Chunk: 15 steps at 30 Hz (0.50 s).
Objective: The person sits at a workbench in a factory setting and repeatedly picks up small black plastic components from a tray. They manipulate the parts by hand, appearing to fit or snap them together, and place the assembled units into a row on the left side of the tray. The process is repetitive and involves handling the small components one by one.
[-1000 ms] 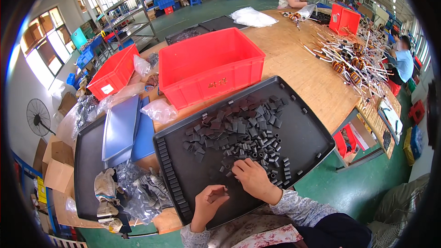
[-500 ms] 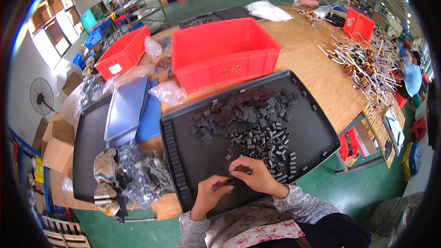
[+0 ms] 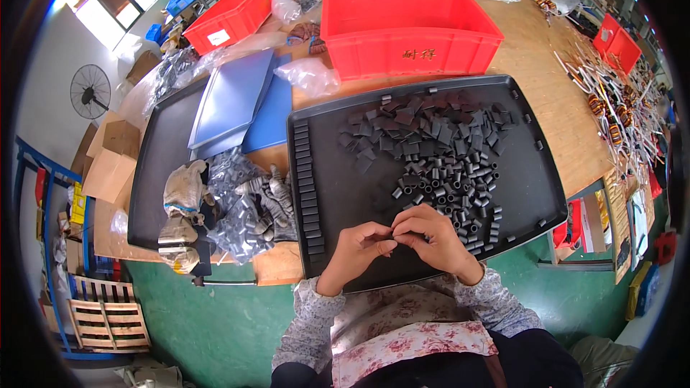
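Black tray [image 3: 352, 197]: one; above, left hand [image 3: 358, 253], right hand [image 3: 435, 241]: two grips pinched, contents hidden.

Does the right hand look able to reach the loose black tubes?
Probably yes: the loose black tubes lie in the open tray just beyond the right hand, nothing visibly blocking the way.

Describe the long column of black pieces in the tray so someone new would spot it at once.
Find the large black tray, directly in front of the person and nearer than the widest red bin. Along the tray's left side runs the long column of black pieces. They sit in one tidy line, unlike the jumbled black heap to the right.
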Each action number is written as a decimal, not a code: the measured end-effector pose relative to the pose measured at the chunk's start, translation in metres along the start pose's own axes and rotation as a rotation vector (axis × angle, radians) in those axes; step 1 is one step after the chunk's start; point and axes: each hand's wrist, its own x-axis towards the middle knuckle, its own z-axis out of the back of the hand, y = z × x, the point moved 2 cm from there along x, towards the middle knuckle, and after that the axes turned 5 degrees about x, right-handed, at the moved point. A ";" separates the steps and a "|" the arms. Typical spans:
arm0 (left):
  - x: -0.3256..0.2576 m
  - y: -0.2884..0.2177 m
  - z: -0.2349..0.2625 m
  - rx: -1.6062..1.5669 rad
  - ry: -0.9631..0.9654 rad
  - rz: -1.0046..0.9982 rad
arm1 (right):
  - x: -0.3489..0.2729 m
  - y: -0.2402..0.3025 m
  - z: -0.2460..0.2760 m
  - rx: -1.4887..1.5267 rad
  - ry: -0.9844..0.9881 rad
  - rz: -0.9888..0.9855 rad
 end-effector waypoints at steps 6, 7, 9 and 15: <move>-0.027 -0.032 0.020 0.910 -0.380 -0.367 | -0.004 -0.005 0.003 -0.201 0.043 -0.009; -0.034 -0.029 0.022 1.000 -0.416 -0.401 | -0.007 -0.004 0.004 -0.266 0.132 -0.004; -0.046 -0.024 0.025 1.043 -0.367 -0.412 | -0.010 0.000 0.002 -0.332 0.247 -0.021; -0.063 -0.022 0.024 1.082 -0.352 -0.416 | -0.011 -0.001 -0.006 -0.416 0.264 -0.075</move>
